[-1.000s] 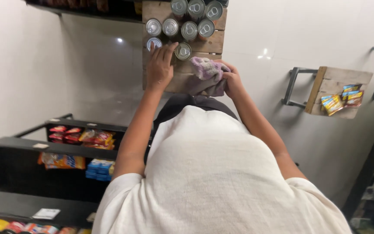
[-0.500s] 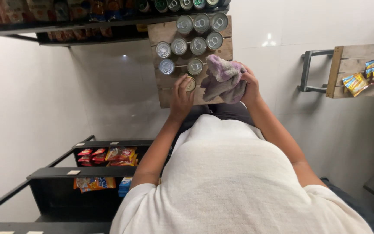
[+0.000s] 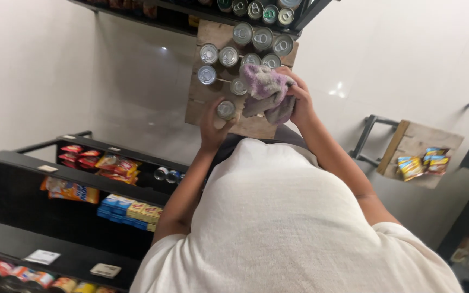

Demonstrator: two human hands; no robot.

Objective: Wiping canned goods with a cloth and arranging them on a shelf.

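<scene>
White-shirted torso filling the foreground, left hand [image 3: 213,127] reaching forward with fingers wrapped around a silver pull-tab can [image 3: 226,109] at the wooden crate [image 3: 251,126] edge, right hand [image 3: 299,100] clutching a crumpled purple-grey cloth [image 3: 266,92] beside it, more cans [image 3: 229,56] beyond

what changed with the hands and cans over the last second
The left hand came off the standing cans and closed on one can, drawn toward the body. The right hand still holds the purple-grey cloth over the wooden tray.

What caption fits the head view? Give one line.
Left hand grips a can; right hand holds a cloth.
</scene>
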